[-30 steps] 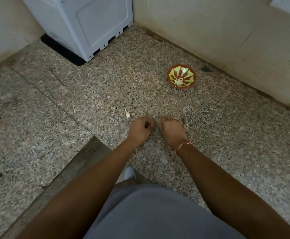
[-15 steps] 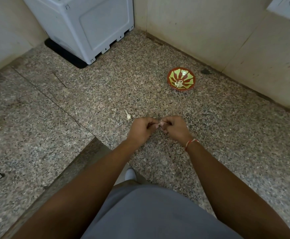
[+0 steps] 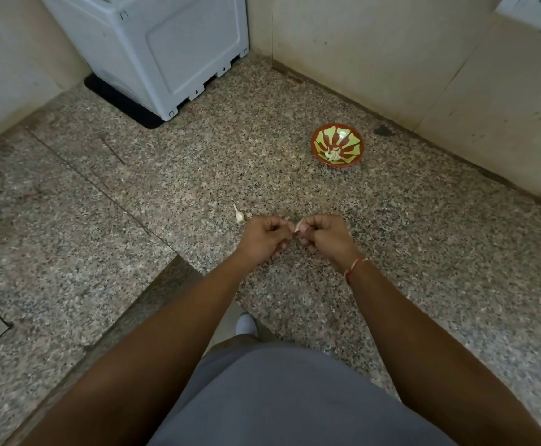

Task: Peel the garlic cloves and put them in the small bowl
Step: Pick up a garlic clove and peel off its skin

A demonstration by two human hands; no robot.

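- Both hands are out over the speckled granite table (image 3: 166,194), knuckles up and close together.
- The left hand (image 3: 264,236) has its fingers curled tight into the palm, thumb tip pushed toward the right hand.
- The right hand (image 3: 322,235) is curled the same way, and a small pale garlic clove (image 3: 298,225) pokes out between the two hands, pinched at the fingertips of both.
- How much of that clove's skin is off is too small to tell.
- A red thread bracelet (image 3: 354,268) sits on the right wrist.
- A second pale garlic clove with a thin stalk (image 3: 239,215) lies on the table just beside the left hand, not touching it.
- The small round red bowl with green petal pattern (image 3: 322,138) stands well beyond the hands, to the right near the wall, with a few whitish peeled cloves (image 3: 333,155) at its bottom.
- A white plastic appliance (image 3: 166,43) stands on a black mat in the far corner.
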